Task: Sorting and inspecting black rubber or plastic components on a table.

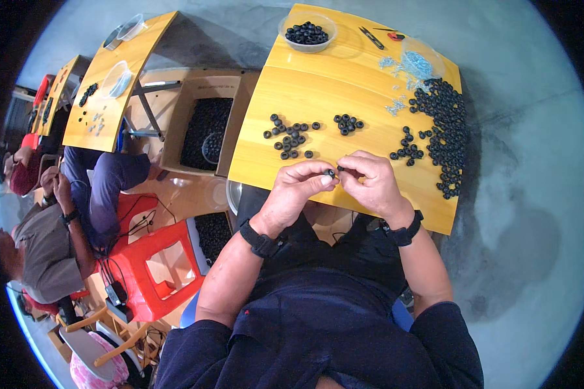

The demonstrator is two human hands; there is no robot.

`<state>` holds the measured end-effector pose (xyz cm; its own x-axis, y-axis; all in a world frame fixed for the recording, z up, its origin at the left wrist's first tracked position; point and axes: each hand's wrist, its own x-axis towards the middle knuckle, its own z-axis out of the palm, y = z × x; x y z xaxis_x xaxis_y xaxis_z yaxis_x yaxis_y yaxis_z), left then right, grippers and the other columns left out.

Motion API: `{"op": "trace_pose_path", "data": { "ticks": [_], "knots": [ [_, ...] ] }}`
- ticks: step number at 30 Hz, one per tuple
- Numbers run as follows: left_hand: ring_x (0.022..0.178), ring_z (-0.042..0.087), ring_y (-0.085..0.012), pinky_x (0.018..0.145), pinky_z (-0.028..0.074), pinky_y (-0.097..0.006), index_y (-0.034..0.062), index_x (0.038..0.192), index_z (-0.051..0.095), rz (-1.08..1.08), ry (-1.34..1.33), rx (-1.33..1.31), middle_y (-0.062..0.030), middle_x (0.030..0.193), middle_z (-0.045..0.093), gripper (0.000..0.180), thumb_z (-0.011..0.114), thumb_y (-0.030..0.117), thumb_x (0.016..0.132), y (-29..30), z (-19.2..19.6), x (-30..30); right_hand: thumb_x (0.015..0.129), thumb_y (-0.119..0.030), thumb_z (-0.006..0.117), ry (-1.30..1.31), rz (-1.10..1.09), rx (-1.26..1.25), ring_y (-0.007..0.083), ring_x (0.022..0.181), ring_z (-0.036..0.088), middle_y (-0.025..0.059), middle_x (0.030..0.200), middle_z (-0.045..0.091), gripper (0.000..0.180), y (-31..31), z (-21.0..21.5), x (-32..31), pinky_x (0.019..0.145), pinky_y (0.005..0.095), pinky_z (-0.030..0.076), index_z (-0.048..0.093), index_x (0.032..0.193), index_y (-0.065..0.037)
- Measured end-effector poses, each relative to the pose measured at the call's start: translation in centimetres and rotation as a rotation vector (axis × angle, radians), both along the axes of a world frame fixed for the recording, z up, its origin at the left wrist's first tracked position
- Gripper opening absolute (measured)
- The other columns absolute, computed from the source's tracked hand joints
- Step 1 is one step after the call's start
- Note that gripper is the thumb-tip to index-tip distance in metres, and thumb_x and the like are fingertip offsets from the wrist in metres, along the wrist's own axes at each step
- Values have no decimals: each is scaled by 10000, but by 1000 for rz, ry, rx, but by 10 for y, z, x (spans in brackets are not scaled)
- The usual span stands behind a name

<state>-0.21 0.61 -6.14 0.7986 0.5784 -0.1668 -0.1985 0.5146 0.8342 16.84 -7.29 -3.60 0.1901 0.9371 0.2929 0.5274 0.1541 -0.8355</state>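
My left hand (pixel 295 191) and my right hand (pixel 372 183) meet over the near edge of the yellow table (pixel 266 175). Between the left thumb and forefinger is a small black round piece with a hole (pixel 329 173). The right fingertips pinch a small dark part (pixel 341 168) beside it, too small to name. Just beyond the hands lie a loose group of similar black pieces (pixel 291 139) and a tighter cluster (pixel 348 124). Farther right sit another small group (pixel 407 150) and a large heap of them (pixel 442 139).
A clear bowl of black pieces (pixel 307 34) stands at the far edge. Tweezers (pixel 372 38), a red-and-black tool (pixel 396 37) and a tub of small pale-blue parts (pixel 416 65) lie far right. Left are a carton of black pieces (pixel 204 133), a red stool (pixel 152 275) and a seated person (pixel 48 243).
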Motion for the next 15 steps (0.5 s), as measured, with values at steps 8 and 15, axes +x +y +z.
{"op": "trace_pose_path", "data": {
  "ticks": [8, 15],
  "knots": [
    [952, 639, -202, 874, 515, -333, -18, 1034, 642, -13, -19, 38, -125, 990, 670, 173, 592, 79, 900, -3, 7, 3, 813, 39, 584, 55, 62, -45, 236, 635, 603, 134, 723, 585, 163, -8, 9, 0, 572, 315, 485, 612, 973, 26],
    [918, 648, -197, 868, 514, -317, -29, 1023, 650, 18, -19, -36, -126, 965, 679, 161, 594, 44, 892, -6, 3, 2, 909, -5, 509, 226, 102, -126, 193, 687, 632, 126, 780, 586, 151, -12, 11, -4, 608, 270, 528, 587, 1019, 62]
  ]
}}
